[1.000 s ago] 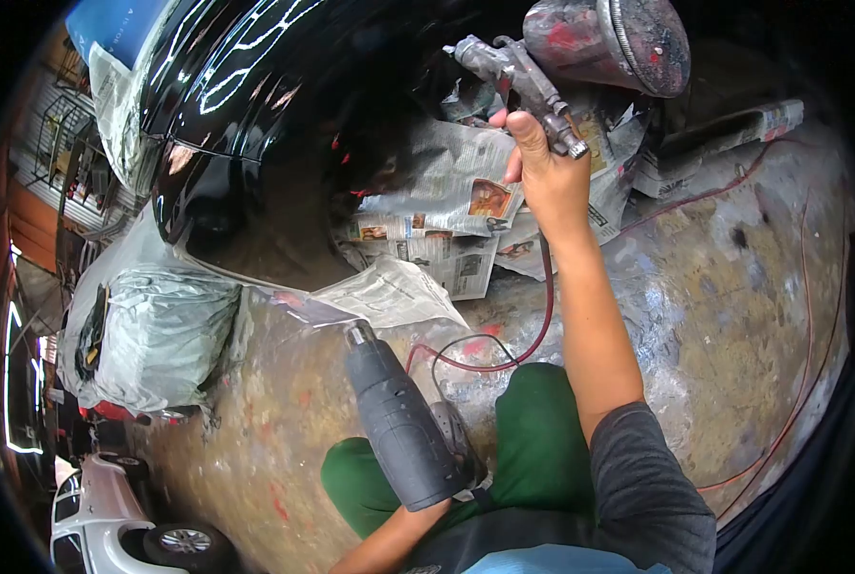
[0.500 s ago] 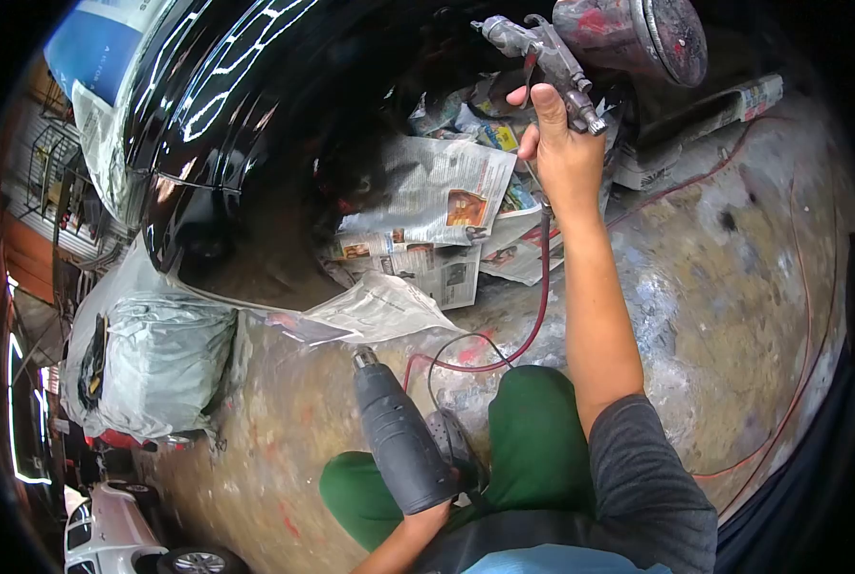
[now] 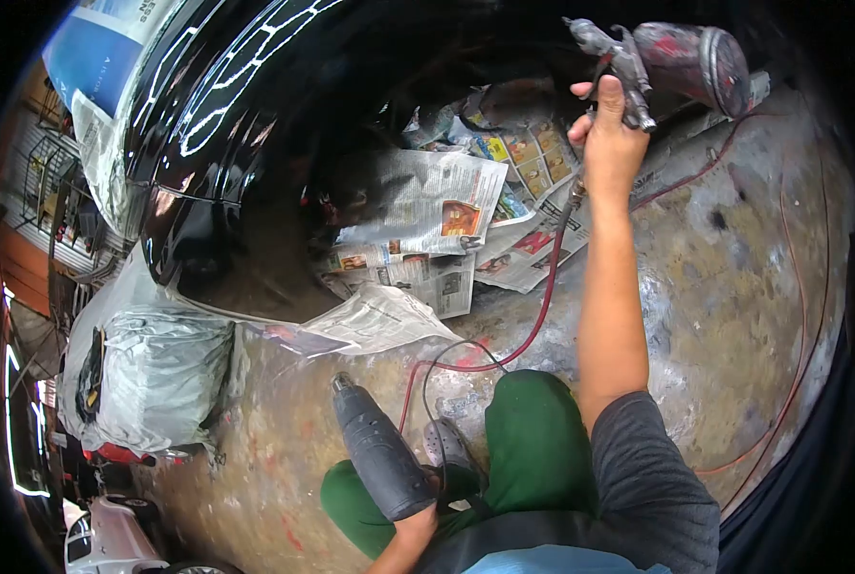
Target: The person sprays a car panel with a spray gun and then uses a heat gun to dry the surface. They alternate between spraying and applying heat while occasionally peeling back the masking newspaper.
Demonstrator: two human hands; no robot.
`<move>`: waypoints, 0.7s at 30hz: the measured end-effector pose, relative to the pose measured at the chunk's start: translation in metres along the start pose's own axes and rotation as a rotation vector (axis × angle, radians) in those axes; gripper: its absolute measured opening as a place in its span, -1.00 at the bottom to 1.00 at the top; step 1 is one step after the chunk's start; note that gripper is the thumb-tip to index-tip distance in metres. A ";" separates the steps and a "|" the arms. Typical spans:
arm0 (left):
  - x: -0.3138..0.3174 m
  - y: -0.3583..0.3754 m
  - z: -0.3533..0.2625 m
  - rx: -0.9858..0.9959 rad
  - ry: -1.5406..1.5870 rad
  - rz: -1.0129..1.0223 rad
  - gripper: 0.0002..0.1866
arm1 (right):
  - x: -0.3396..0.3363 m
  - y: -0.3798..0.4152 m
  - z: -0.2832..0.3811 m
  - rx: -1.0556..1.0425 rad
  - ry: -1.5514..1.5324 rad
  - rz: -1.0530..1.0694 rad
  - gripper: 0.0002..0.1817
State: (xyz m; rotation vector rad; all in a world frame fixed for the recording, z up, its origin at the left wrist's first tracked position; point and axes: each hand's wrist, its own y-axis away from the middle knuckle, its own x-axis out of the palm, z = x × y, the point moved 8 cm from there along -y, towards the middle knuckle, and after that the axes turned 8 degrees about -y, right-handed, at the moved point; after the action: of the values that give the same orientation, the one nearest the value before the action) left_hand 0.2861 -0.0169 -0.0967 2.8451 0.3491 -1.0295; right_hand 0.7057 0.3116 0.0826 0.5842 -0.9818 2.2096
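Note:
My right hand, at the end of an outstretched arm, is wrapped round the handle of a spray gun. A paint-stained cup is attached to the gun's right side, and a dark red hose runs down from its handle. Low in the view, my left hand is closed on a dark grey heat gun, whose metal nozzle points up and left. Most of the left fingers are hidden behind the tool. A glossy black car panel curves across the upper left.
Newspaper sheets lie under and beside the black panel. Thin hoses cross the stained floor on the right. A plastic-covered object stands at the left, with a light-coloured car below it. My green-clad knees are bent.
My right hand has moved right and slightly down with the spray gun and its hose. The heat gun in my left hand has shifted left and tilted further left.

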 end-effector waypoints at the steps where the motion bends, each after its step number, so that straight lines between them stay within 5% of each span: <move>1: -0.001 0.000 -0.002 0.003 -0.008 0.003 -0.71 | -0.002 0.000 -0.001 0.017 -0.005 -0.013 -0.49; 12: -0.002 -0.001 0.003 0.131 -0.119 -0.088 -0.66 | 0.069 0.068 -0.008 0.121 -0.027 0.350 -0.48; 14: -0.003 0.000 -0.002 0.021 -0.018 -0.068 -0.66 | 0.087 0.092 -0.006 0.238 -0.119 0.460 -0.47; 19: 0.001 0.007 -0.026 0.445 -0.435 -0.248 -0.72 | 0.073 0.159 -0.032 0.631 -0.121 0.841 -0.44; 21: -0.002 -0.002 -0.045 0.405 -0.272 -0.237 -0.74 | 0.048 0.179 -0.036 0.762 -0.103 0.939 -0.43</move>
State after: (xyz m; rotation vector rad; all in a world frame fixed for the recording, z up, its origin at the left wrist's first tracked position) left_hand 0.3117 -0.0076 -0.0606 2.9919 0.5123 -1.6867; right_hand 0.5407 0.2655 0.0024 0.6295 -0.4341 3.4713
